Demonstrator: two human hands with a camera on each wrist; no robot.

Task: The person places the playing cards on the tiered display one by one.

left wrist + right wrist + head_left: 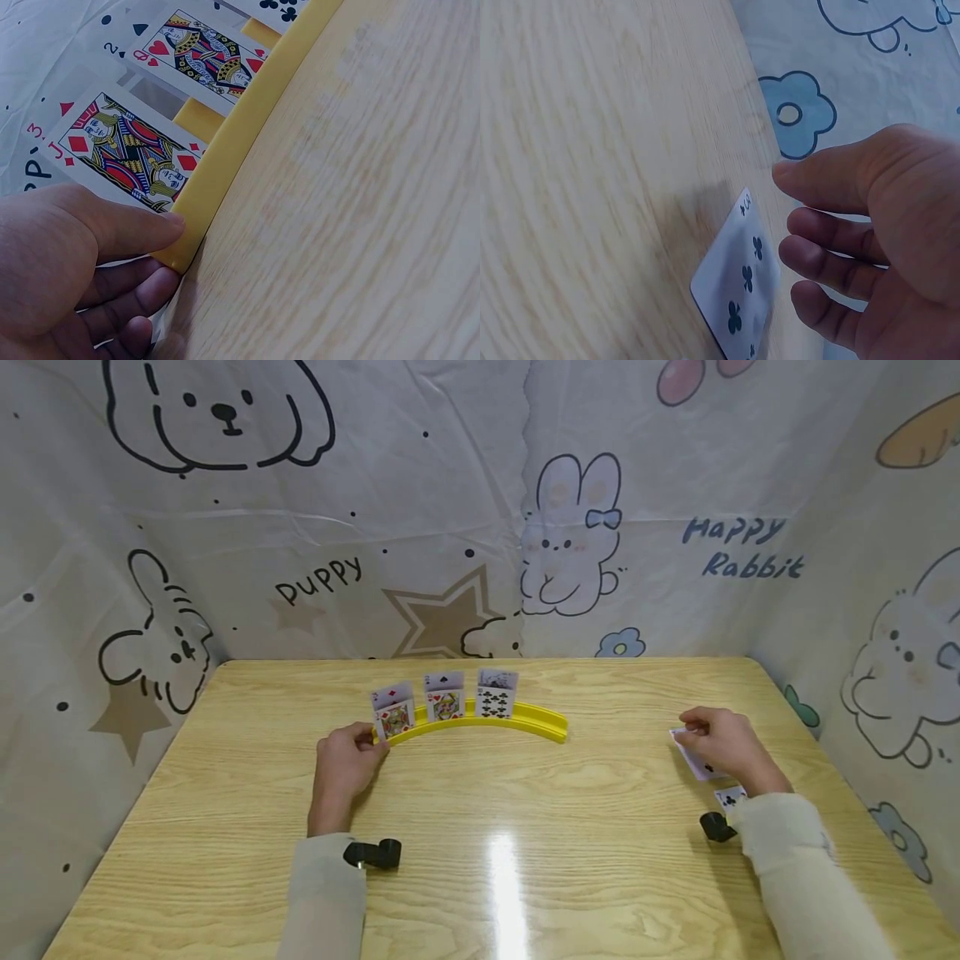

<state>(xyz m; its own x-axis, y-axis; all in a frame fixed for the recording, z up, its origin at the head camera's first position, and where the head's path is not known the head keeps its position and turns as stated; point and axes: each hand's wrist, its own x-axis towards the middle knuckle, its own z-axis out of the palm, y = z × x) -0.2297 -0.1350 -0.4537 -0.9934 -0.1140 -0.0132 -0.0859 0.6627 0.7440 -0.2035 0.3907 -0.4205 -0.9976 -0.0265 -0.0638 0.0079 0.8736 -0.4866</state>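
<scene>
My left hand (347, 767) pinches the left end of a curved yellow card holder (543, 721) between thumb and fingers. Standing in its slot are a jack of diamonds (124, 154), a queen of hearts (201, 60) and a clubs number card (495, 702). Behind them, more cards show their tops: a three of diamonds (392, 694), a two of spades (444, 679) and a black-and-white picture card (498, 677). Over at the right, my right hand (723, 745) hovers above a clubs card (742, 285), fingers loosely bent and apart from the thumb, nothing visible between them.
A second clubs card (729, 797) lies by my right wrist, partly covered by the sleeve. The wooden table (570, 827) meets a printed cloth (420, 485) at its back and sides. Black camera mounts (378, 854) sit on both wrists.
</scene>
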